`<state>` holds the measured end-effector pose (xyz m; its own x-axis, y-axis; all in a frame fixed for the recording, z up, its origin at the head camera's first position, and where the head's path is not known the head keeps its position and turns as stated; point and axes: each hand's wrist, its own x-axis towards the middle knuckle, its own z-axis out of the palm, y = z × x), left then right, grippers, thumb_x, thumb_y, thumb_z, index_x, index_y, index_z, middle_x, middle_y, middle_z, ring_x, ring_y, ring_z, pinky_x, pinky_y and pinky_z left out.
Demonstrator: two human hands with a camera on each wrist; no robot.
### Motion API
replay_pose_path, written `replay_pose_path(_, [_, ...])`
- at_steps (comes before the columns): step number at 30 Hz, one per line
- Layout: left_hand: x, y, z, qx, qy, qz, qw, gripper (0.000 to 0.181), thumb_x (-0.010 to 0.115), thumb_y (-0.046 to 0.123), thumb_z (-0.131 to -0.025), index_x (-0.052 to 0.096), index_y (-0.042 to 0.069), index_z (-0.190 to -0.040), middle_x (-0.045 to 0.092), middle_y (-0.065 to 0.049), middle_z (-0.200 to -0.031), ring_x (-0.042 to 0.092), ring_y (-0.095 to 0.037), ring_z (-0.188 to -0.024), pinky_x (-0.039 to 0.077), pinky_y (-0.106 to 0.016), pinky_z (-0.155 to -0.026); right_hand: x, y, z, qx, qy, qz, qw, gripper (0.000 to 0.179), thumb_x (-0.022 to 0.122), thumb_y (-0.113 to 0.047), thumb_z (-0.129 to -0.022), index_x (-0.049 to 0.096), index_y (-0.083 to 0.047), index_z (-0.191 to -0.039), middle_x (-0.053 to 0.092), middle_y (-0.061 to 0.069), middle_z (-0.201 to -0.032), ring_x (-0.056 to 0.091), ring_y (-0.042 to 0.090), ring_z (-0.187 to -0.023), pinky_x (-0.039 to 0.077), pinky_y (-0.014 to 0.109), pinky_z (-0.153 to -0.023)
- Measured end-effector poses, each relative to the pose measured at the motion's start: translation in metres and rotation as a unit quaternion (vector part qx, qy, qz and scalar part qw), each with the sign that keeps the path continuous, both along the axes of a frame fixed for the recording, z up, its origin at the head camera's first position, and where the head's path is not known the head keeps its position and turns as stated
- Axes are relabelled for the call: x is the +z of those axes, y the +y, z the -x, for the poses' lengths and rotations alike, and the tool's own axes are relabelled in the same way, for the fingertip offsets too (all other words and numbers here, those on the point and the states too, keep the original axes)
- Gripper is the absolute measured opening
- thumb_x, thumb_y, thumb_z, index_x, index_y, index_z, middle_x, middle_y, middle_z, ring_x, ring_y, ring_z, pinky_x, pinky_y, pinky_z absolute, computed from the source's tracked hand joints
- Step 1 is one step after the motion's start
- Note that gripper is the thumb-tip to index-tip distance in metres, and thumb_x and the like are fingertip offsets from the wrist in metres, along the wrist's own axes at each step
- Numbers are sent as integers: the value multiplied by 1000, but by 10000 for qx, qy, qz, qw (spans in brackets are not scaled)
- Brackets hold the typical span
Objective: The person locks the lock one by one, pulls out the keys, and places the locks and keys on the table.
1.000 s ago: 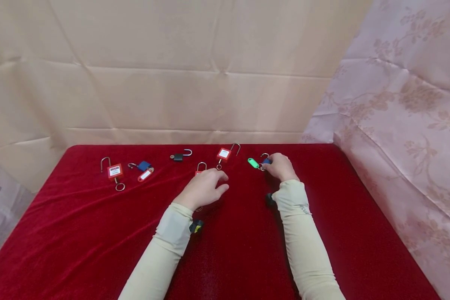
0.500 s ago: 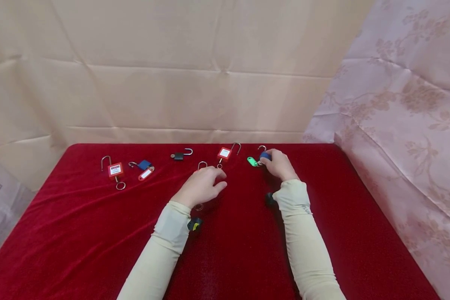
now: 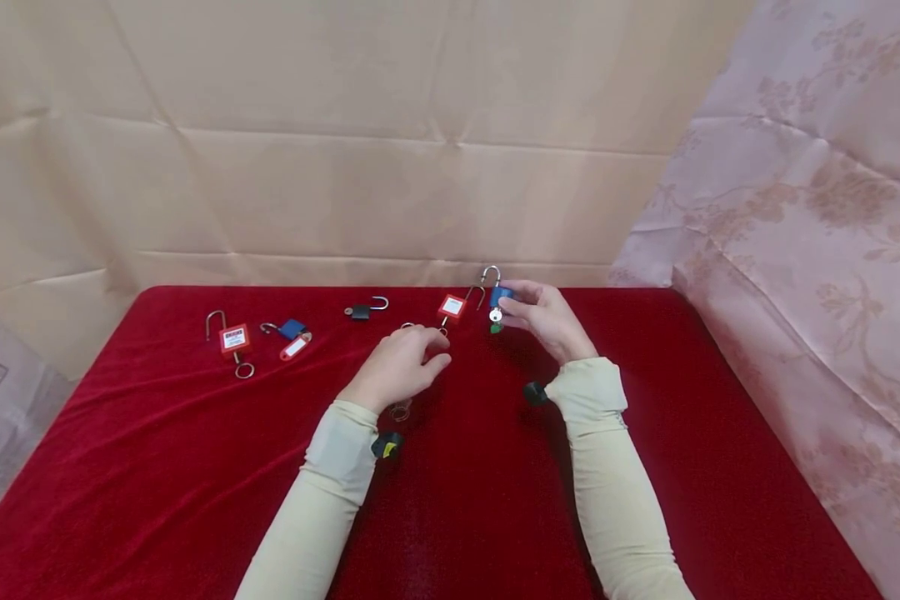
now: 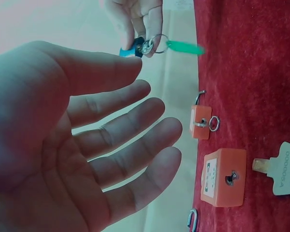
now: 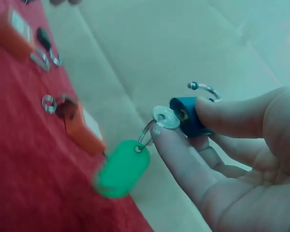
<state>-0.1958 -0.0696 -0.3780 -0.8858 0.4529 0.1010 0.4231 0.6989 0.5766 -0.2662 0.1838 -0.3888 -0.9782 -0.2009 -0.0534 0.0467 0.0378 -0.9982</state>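
My right hand (image 3: 551, 321) holds a blue padlock (image 3: 501, 295) up near the table's back edge, its shackle open and pointing up. In the right wrist view, the thumb presses the padlock's body and a finger touches the silver key (image 5: 165, 117) at its keyhole. A green key tag (image 5: 123, 169) hangs from the key's ring. My left hand (image 3: 397, 367) hovers with relaxed fingers and nothing in its grasp. Below it lies a red padlock (image 4: 224, 178), mostly hidden in the head view; a key (image 4: 284, 169) lies apart from its keyhole.
Another red padlock (image 3: 452, 307) lies between the hands, farther back. To the left are a black padlock (image 3: 360, 312), a blue padlock (image 3: 292, 328) with a red-rimmed tag (image 3: 295, 347), and a red padlock (image 3: 234, 337). A beige curtain (image 3: 390, 200) hangs behind the red-covered table (image 3: 465, 517).
My right hand has lifted the blue padlock off the cloth and moved it leftward, turning it upright so the key and green tag hang below. The left hand has barely shifted.
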Motion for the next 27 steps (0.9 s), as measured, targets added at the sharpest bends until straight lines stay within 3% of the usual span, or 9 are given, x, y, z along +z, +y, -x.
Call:
replay_pose_path(5, [-1,-1,2,64,115,-112,9999,31,70,20,-95,70,4,-122,69,-10,-115,65,-24,-100,53,-41,-92,8,-9,-6,157,139,-260,9994,40,62,2,-98,56,8,-137,64,19,-122,69,18,-98,53,37,-95])
replay_pose_path(11, [-1,-1,3,202,187,-243,9993,30,70,20,-95,70,4,-120,70,-10,-113,67,-21,-91,55,-39,-86,16,-18,-13,469,172,-633,9967,38,68,-3,-96,61,4,-132,65,20,-122,66,41,-108,53,39,-97])
replay_pose_path(18, [-2,1,4,303,211,-449,9983,29,68,20,-97,70,4,-120,71,-8,-109,67,-19,-88,55,-36,-82,20,-27,-18,805,231,-716,9939,36,70,-3,-94,63,5,-129,69,20,-118,62,51,-111,52,44,-98])
replay_pose_path(20, [-2,2,4,345,145,-526,9979,27,68,20,-97,71,5,-119,71,-6,-105,66,-17,-86,55,-34,-79,20,-29,-19,874,213,-720,9933,36,70,-3,-93,64,5,-128,69,19,-117,64,48,-110,52,43,-97])
replay_pose_path(27, [-2,3,4,293,245,-589,9975,18,67,21,-98,75,8,-108,70,0,-91,59,-14,-73,51,-32,-71,18,-36,-20,1081,271,-696,9913,35,70,0,-93,65,6,-127,72,18,-111,71,21,-93,56,34,-90])
